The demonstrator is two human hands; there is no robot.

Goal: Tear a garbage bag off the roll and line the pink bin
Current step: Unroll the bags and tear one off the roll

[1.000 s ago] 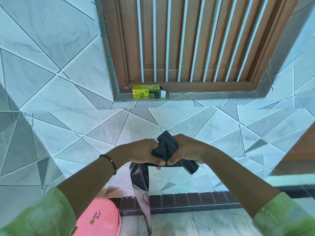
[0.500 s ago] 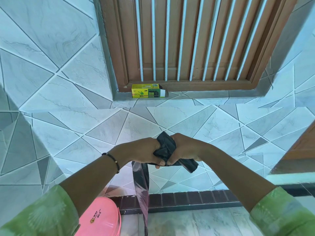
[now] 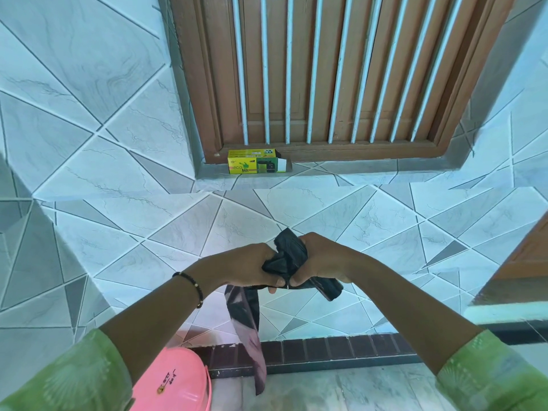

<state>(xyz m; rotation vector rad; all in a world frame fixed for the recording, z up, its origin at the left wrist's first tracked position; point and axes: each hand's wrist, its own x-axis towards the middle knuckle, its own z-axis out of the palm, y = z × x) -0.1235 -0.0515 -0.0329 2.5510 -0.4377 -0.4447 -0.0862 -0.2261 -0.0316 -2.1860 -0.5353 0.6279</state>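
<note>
Both my hands meet in front of the tiled wall, gripping a black garbage bag roll (image 3: 289, 256). My left hand (image 3: 250, 266) pinches the unrolled black bag (image 3: 247, 327), which hangs down as a long narrow strip toward the floor. My right hand (image 3: 318, 264) clutches the rolled part, whose end sticks out to the right below the wrist. Thumbs press close together at the seam between bag and roll. The pink bin (image 3: 175, 382) shows its closed lid at the bottom left, partly hidden by my left sleeve.
A yellow and green bin-bag box (image 3: 256, 165) lies on the sill under a brown barred window (image 3: 326, 72). A dark brick ledge (image 3: 341, 350) runs along the wall's base. A wooden frame edge (image 3: 525, 262) stands at the right.
My hands stay almost in place on the roll. The hanging strip has swung slightly and twisted.
</note>
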